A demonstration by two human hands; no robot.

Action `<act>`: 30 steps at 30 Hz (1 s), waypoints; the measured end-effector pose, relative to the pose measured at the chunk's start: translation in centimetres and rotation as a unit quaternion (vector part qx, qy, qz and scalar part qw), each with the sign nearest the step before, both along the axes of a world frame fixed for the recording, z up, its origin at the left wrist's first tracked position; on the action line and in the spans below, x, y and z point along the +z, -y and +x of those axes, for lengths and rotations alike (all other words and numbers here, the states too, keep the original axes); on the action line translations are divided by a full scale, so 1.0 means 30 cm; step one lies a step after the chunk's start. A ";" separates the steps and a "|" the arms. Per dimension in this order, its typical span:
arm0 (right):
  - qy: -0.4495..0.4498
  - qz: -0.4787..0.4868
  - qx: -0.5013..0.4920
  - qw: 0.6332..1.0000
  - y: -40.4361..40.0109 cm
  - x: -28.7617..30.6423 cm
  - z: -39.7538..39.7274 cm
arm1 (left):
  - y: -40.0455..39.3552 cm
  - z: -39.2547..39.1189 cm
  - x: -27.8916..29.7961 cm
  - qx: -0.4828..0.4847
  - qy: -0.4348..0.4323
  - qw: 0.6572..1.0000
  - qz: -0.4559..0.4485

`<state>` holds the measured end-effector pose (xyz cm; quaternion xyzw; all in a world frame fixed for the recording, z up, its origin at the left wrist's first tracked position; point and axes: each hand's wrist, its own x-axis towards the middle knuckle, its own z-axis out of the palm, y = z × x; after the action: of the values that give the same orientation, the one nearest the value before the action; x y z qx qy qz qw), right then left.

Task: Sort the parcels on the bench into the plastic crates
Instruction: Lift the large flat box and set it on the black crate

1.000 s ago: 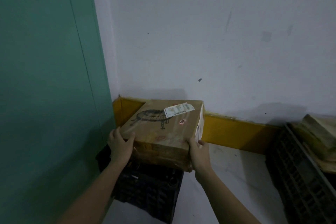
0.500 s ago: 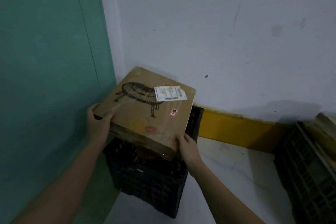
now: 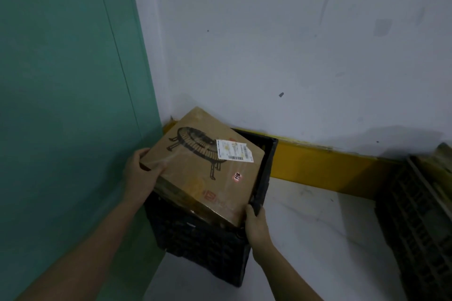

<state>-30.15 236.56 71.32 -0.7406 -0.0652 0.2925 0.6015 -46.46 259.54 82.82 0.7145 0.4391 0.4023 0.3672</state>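
Note:
A flat brown cardboard parcel (image 3: 203,168) with a black drawing and a white label lies tilted in the mouth of a black plastic crate (image 3: 203,242) in the corner of the floor. Its right side dips inside the crate and its left side stands above the rim. My left hand (image 3: 143,176) grips the parcel's left corner, thumb on top. At the near right corner my right hand (image 3: 255,223) holds the parcel's edge against the crate's rim; its fingertips are hidden.
A green panel (image 3: 68,105) stands close on the left and a white wall with a yellow skirting (image 3: 325,166) runs behind. A second dark crate (image 3: 420,222) with brown parcels in it sits at the right edge. Pale floor (image 3: 318,239) lies between the crates.
The parcel has come down from above the crate and tipped, its right side now sunk inside the rim. Both hands went down with it, still holding it.

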 end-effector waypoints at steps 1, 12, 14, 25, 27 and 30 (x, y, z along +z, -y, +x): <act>-0.018 0.006 0.005 1.000 -0.001 -0.008 0.000 | 0.000 -0.005 0.008 -0.001 0.002 1.000 0.001; -0.003 -0.003 -0.018 1.000 0.000 0.006 -0.007 | 0.011 -0.013 -0.021 -0.042 -0.057 0.997 0.000; 0.004 -0.009 -0.011 1.000 -0.001 -0.003 -0.006 | 0.000 -0.015 -0.020 -0.039 -0.072 0.997 -0.001; 0.010 -0.036 0.028 0.999 0.030 0.070 -0.008 | -0.022 0.000 0.078 -0.072 -0.235 0.969 0.021; 0.022 -0.064 0.045 0.997 0.046 0.116 0.005 | -0.012 0.018 0.114 -0.071 -0.293 0.953 0.026; 0.075 -0.105 0.046 0.991 0.079 0.196 0.055 | 0.031 0.063 0.140 -0.049 -0.413 0.901 0.123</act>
<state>-28.50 234.19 77.21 -0.8159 -0.1128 0.2684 0.4995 -44.56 258.61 87.03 0.8765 0.4630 0.1036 0.0816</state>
